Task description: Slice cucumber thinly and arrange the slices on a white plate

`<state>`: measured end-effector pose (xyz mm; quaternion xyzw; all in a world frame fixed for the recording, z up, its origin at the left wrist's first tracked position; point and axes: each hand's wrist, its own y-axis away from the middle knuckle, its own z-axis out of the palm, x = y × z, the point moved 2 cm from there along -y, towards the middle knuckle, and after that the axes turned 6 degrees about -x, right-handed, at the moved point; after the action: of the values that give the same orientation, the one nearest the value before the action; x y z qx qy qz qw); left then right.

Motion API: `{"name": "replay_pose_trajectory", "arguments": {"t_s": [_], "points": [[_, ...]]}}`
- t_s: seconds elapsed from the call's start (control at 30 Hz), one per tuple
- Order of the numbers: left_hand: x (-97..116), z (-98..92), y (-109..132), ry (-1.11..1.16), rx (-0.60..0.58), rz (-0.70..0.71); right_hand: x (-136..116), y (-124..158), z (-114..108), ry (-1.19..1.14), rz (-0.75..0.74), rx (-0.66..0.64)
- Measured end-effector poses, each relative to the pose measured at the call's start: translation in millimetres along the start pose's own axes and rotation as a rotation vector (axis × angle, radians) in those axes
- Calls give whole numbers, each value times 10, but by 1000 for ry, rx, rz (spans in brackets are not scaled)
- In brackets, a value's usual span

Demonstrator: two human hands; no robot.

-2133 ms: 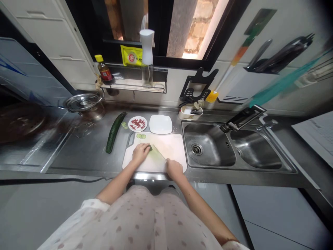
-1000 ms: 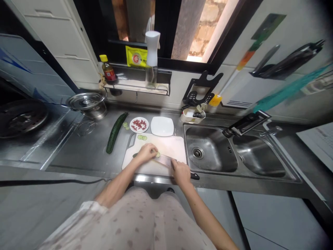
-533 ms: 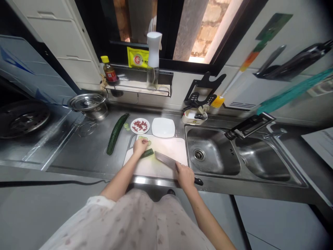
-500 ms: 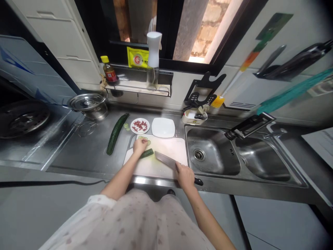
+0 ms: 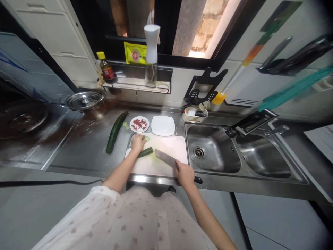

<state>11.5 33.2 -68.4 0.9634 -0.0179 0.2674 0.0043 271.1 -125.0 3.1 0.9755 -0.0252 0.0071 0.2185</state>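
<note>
My right hand [image 5: 185, 173] is wrapped around the handle of a kitchen knife [image 5: 166, 158], its broad blade low over the white cutting board [image 5: 169, 144]. At the board's upper left, my left hand [image 5: 137, 143] has its fingers closed on thin cucumber slices [image 5: 146, 138]. A cut piece of cucumber [image 5: 146, 151] lies on the board just below that hand, with its left end hidden by the wrist. The knife tip points at this piece, a small gap away.
Left of the board lies a whole cucumber [image 5: 116, 132], with a few slices [image 5: 126, 125] beside it. Behind the board are a plate of chopped red pieces [image 5: 132, 129] and a white square plate [image 5: 163, 125]. A double sink [image 5: 213, 149] is at right, a lidded pot [image 5: 85, 101] at left.
My left hand has shifted slightly left and away from me, toward the board's far left corner, with the slices. My right hand and the knife have stayed almost still.
</note>
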Motion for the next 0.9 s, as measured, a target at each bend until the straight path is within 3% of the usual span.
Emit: {"name": "replay_pose_trajectory", "arguments": {"t_s": [0.2,0.57,0.9], "points": [[-33,26,11,-89,-20,12,-2,-21,-25,-23,-3,-29],[-65,72,-29,11,-35,-23,-3,-55,-25,-30,-5,-44],[-82,41,-9,-54,3,-33,-14,-77,-85,-60,37,-63]]}}
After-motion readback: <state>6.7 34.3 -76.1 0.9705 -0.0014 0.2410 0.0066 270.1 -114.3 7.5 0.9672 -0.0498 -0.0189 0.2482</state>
